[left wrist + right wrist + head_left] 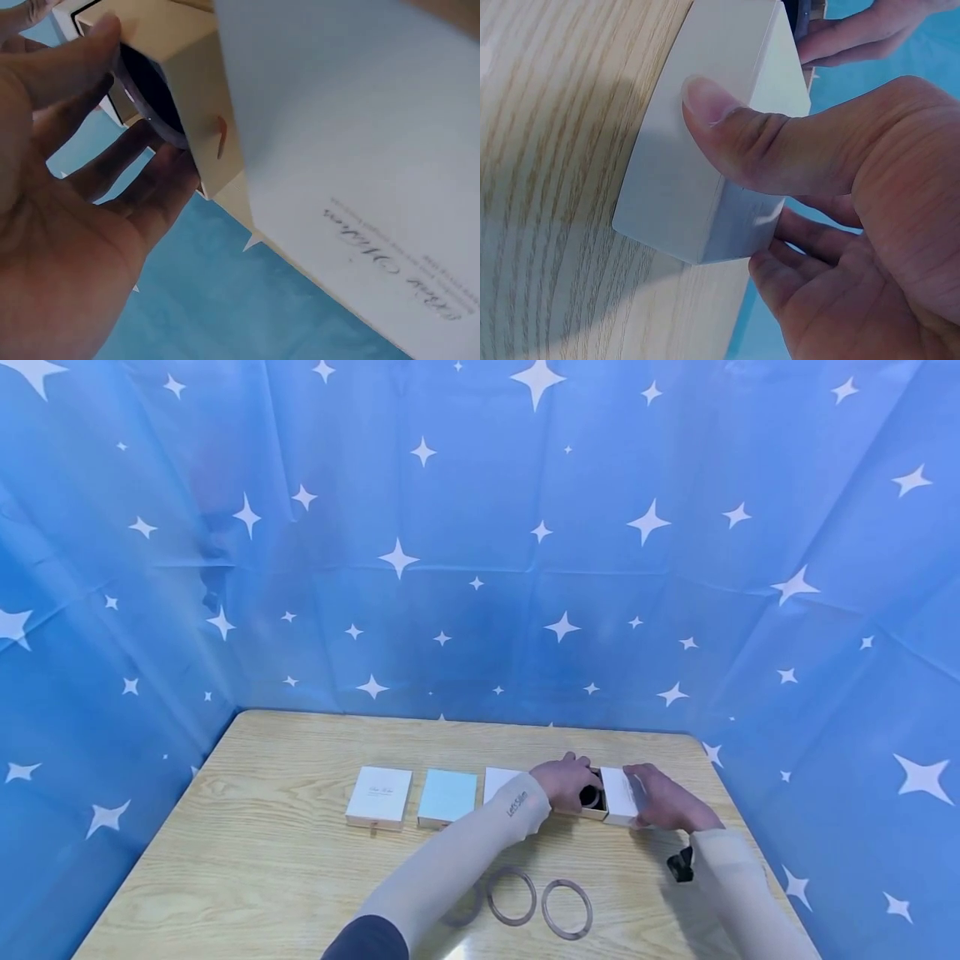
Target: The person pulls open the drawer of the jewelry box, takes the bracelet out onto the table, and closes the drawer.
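Note:
In the head view, my right hand (667,800) grips the white sleeve (619,795) of a drawer box at the right end of a row. Its thumb lies along one side, with the fingers on the opposite side, as the right wrist view shows. The tan drawer (206,101) is pulled partly out, its inside dark. My left hand (561,782) is at this drawer and holds a pale, translucent bangle (140,103) between thumb and fingers. The bangle is tilted at the drawer's opening; part of it is hidden by the drawer wall.
Left along the row are a white box (498,781) partly behind my left arm, a light teal box (447,795) and another white box (380,793). Nearer lie a bangle (513,923), a second bangle (566,935) and a third partly under my left sleeve.

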`<state>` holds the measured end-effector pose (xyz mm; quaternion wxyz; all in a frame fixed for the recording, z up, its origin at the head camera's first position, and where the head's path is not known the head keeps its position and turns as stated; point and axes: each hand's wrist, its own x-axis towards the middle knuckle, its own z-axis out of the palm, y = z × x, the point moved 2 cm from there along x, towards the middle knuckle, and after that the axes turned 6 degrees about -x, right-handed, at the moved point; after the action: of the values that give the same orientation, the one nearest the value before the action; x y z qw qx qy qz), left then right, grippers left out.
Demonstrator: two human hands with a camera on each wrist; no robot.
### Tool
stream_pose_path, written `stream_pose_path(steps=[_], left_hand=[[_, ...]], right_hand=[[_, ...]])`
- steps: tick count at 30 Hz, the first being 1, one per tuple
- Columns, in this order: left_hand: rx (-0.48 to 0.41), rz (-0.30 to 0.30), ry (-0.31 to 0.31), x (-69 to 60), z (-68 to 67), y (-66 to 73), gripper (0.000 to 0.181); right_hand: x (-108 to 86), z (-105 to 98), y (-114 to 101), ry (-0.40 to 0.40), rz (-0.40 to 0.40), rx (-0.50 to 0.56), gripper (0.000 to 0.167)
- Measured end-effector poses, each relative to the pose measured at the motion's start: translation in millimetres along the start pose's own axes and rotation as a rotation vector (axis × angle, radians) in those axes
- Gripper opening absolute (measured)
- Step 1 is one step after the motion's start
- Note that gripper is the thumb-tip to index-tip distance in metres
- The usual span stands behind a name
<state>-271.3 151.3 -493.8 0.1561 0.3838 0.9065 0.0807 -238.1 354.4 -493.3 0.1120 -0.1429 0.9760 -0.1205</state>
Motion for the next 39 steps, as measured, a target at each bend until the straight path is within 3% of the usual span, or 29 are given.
stream_pose_path(steps=[8,28,39], left_hand=[[0.016,-0.005,-0.037,-4.6,-8.5,3.7,0.049],[0.059,0.031,0.016,7.0,-0.7,2.4,0.042],[0.072,0.059,0.038,5.5,-3.3,2.9,0.043]], right_hand=[[-0.3,0,-2,0.002,-0.004,-0.009,0.09],[-2.0,1,0,0.014,-0.004,-0.002,0.091],[-1.9,0,-2,0.012,0.001,-0.005,0.091]])
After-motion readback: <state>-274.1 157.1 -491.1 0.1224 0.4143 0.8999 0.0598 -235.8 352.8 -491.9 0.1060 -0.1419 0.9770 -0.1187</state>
